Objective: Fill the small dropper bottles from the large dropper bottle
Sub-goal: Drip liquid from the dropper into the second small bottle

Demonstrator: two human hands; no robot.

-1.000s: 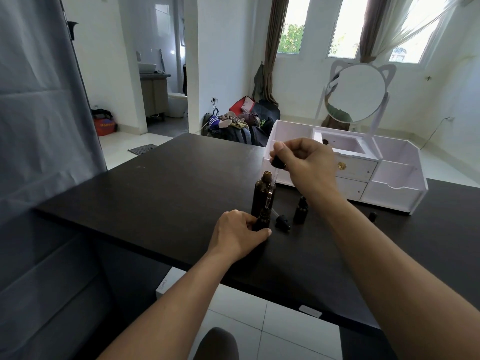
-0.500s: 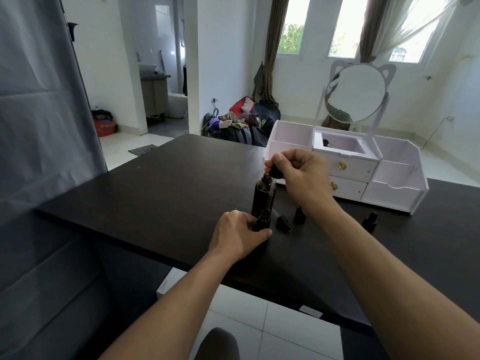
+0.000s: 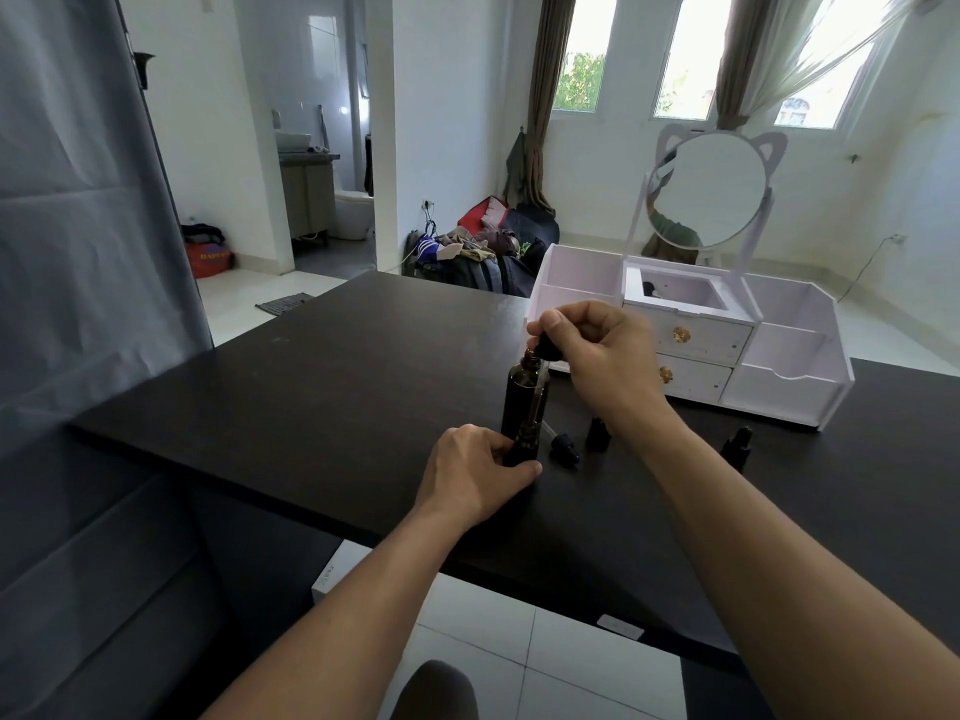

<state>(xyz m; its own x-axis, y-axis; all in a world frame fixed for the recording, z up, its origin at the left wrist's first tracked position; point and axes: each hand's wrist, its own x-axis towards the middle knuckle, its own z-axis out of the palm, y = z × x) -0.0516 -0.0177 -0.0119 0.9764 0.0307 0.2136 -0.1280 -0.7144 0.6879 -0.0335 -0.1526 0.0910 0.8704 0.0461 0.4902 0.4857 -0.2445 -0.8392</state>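
Large dropper bottle (image 3: 525,402) stands upright on the dark worktop (image 3: 322,387); the left hand (image 3: 480,472) grips something small and dark at its base, seemingly a small bottle, steadying it; the right hand (image 3: 597,350) pinches the dropper cap (image 3: 546,349) at the bottle's mouth, probably to draw liquid.

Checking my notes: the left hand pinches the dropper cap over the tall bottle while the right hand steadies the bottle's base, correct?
Hands are swapped. The head view shows the right hand pinching the dropper cap over the tall bottle, the left hand steadying its base.
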